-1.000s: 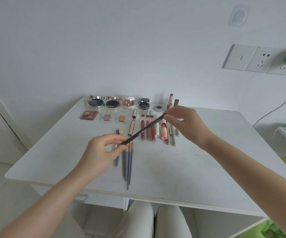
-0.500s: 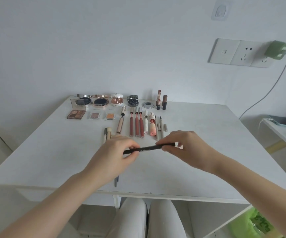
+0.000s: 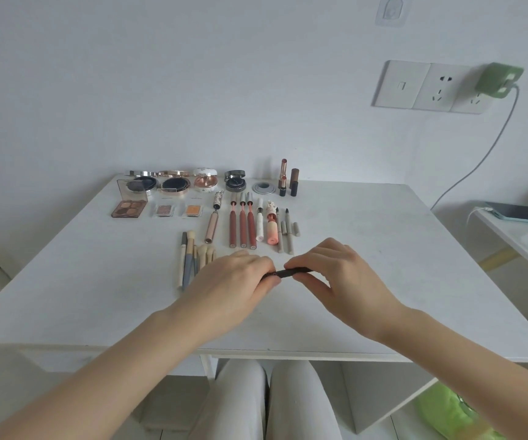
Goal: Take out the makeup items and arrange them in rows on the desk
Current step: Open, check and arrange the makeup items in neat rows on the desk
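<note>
Dark makeup pencil [image 3: 283,273], pinched at either end by left hand [image 3: 237,279] and right hand [image 3: 340,274] above the desk's [image 3: 415,281] middle, should land parallel beside the brushes [image 3: 193,255].

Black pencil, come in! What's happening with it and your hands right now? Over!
Left hand and right hand both pinching the black pencil, held level above the desk. Brushes lie just behind the left hand. Nothing blocking.

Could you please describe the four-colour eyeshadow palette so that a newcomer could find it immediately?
Start at the white desk and look to the far left corner of the laid-out makeup. The eyeshadow palette ends the second row, left of two small single-colour pans. Only it holds four brown shades beneath a raised clear lid.
</note>
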